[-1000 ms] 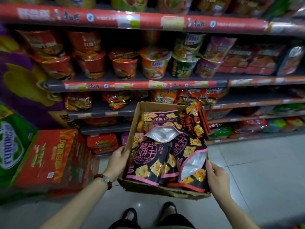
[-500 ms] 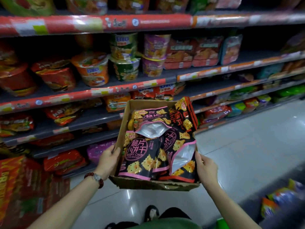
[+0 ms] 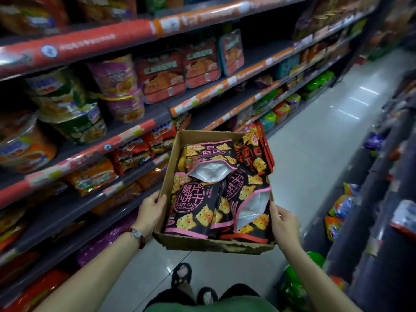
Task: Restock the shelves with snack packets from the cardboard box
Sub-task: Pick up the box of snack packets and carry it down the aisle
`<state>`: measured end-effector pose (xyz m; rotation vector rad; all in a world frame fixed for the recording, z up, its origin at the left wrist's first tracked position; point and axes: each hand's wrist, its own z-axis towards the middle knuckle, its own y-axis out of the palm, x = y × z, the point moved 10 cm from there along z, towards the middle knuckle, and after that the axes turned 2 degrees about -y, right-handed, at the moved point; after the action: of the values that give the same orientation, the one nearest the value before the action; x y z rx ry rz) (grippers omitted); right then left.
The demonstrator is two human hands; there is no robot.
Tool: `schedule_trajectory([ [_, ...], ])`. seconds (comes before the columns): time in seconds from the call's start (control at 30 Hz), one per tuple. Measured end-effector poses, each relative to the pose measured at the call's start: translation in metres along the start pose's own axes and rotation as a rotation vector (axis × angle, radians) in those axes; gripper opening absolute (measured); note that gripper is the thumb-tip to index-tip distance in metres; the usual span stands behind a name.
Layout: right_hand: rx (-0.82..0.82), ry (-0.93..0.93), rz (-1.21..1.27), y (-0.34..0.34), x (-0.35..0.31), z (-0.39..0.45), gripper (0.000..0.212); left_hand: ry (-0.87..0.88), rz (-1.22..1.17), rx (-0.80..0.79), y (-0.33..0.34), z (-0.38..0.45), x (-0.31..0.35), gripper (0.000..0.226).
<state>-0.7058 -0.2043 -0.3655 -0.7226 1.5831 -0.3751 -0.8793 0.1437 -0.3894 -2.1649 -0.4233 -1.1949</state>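
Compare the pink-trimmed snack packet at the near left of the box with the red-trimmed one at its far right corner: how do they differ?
The pink-trimmed packet lies flat inside the cardboard box, its front label readable; the red-trimmed packet stands tilted against the far right corner, poking above the rim. Their edge trims are pink and red. Both are black with yellow cracker pictures.

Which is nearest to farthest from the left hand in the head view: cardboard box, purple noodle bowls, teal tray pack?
1. cardboard box, held by the left hand at its left wall.
2. purple noodle bowls, middle shelf, above.
3. teal tray pack, same shelf, farther along the aisle.
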Motion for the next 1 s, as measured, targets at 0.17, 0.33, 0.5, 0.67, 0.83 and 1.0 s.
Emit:
schedule_trajectory([
  [0.17,0.16,0.095,0.029,-0.021,0.02,0.011,0.049,0.06,0.092,-0.168,0.045,0.053,0.035,0.03],
  [0.33,0.332,0.217,0.061,-0.037,0.036,0.019,0.05,0.133,0.151,-0.324,0.094,0.104,0.079,0.024],
  [0.5,0.434,0.313,0.064,-0.052,0.053,0.031,0.049,0.204,0.184,-0.453,0.152,0.135,0.123,0.018],
  [0.67,0.525,0.399,0.054,-0.082,0.072,0.051,0.053,0.185,0.227,-0.586,0.218,0.161,0.153,0.022],
  [0.83,0.581,0.442,0.061,-0.116,0.107,0.093,0.055,0.167,0.234,-0.665,0.298,0.185,0.182,0.033],
  [1.0,0.597,0.457,0.074,-0.154,0.136,0.148,0.053,0.188,0.255,-0.663,0.368,0.203,0.227,0.032],
])
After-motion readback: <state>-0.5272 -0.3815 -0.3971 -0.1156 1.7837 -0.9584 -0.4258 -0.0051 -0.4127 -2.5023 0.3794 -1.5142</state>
